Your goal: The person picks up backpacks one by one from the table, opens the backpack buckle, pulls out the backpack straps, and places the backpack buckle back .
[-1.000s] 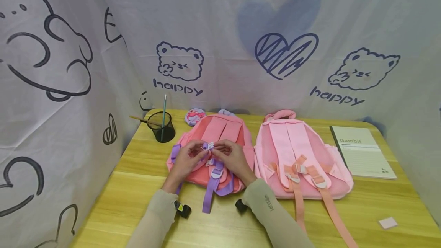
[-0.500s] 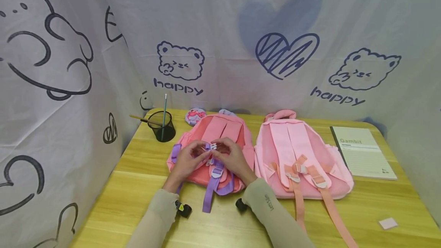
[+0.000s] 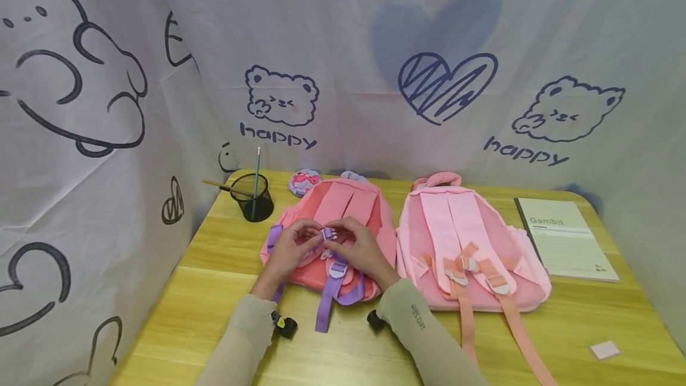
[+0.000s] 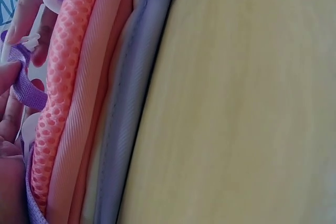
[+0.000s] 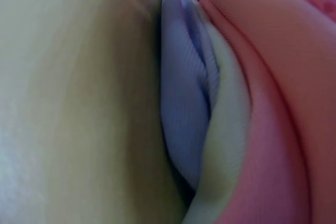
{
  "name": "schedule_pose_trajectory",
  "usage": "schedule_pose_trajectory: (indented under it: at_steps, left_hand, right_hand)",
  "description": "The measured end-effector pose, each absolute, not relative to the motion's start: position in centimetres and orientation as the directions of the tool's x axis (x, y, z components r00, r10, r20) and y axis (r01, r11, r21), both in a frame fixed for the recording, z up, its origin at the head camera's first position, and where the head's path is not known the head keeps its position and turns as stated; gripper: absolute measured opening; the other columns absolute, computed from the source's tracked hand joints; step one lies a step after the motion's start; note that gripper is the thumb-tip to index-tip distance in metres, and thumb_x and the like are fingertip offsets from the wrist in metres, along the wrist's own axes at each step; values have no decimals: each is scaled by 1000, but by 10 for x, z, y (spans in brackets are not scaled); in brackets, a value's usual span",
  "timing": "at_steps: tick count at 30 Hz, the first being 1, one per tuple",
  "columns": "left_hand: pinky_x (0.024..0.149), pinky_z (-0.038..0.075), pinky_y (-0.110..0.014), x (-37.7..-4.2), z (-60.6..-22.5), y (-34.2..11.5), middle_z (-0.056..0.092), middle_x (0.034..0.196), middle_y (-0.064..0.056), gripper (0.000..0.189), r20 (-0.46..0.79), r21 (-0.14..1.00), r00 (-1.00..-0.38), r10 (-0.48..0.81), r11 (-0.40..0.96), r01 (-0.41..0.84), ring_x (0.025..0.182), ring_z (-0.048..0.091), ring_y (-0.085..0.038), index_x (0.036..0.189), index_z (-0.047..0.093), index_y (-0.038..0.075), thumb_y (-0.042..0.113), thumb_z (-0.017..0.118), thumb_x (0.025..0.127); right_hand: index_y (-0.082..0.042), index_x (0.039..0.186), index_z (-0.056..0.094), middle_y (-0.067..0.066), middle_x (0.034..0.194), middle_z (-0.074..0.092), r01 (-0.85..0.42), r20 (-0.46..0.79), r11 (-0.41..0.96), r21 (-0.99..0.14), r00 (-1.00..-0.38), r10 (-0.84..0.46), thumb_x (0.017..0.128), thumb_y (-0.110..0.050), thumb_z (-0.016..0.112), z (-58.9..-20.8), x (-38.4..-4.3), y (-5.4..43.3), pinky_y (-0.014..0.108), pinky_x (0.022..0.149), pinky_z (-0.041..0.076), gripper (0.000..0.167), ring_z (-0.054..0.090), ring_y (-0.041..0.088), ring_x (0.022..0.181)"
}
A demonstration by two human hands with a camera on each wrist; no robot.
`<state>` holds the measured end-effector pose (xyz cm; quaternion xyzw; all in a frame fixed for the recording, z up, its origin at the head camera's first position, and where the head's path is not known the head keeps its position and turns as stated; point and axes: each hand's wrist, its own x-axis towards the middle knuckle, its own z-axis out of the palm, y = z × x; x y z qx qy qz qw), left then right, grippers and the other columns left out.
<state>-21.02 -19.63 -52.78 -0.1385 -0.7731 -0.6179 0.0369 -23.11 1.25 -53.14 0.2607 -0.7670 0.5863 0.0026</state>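
Both hands meet over the coral-pink backpack (image 3: pixel 383 225), which lies with its shoulder straps facing up. Between the fingertips is a small white pronged buckle (image 3: pixel 329 233) on purple webbing. My left hand (image 3: pixel 286 250) pinches it from the left, and my right hand (image 3: pixel 365 250) pinches it from the right. In the left wrist view, the white prongs of the buckle (image 4: pixel 31 41) stick out past a loop of purple strap (image 4: pixel 27 90), beside the backpack's mesh edge (image 4: pixel 71 61). Below the hands a second white buckle (image 3: pixel 337 270) sits on a purple strap hanging over the bag's bottom.
A light pink backpack (image 3: pixel 452 213) with orange straps lies to the right. Beyond it is a notebook (image 3: pixel 568 237), and a small pale card (image 3: pixel 605 349) lies nearer. At the back left stand a black mesh pencil cup (image 3: pixel 257 208) and a round patterned pouch (image 3: pixel 304 182).
The buckle has turned between the fingers: its white prongs faced up before, and now more of the purple webbing shows. The hands stay in nearly the same place.
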Motion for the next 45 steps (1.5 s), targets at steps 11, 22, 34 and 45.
schedule_pose_trajectory:
  at_steps: [11,22,34,45]
  left_hand:
    - [77,48,-23,-209,-528,-195,69,92,-2,9,184,922,-965,185,309,235,85,59,-13,101,71,13,21,69,101]
    - [79,47,-25,-209,-527,-195,63,90,-2,8,169,927,-968,188,304,221,87,57,-15,97,68,10,17,67,102]
    - [73,44,-22,-211,-528,-192,56,83,-2,8,175,914,-974,142,345,215,78,53,-8,92,62,1,-3,59,97]
    - [80,46,-26,-211,-528,-194,62,95,-3,14,166,928,-958,233,290,231,88,56,-16,103,68,14,26,61,106]
  right_hand:
    - [-12,115,74,2,104,70,-413,324,198,-889,-873,-366,89,-20,84,-532,-232,13,37,85,58,29,66,19,92]
    - [-11,116,73,2,101,68,-397,310,207,-894,-882,-354,92,-21,81,-532,-232,14,26,82,53,27,63,17,91]
    - [-12,117,72,6,110,69,-371,317,147,-917,-901,-297,92,-19,80,-533,-231,16,31,88,51,27,62,20,97]
    - [-2,119,70,18,111,67,-352,292,192,-916,-914,-281,94,-9,77,-526,-226,12,41,87,50,27,59,30,97]
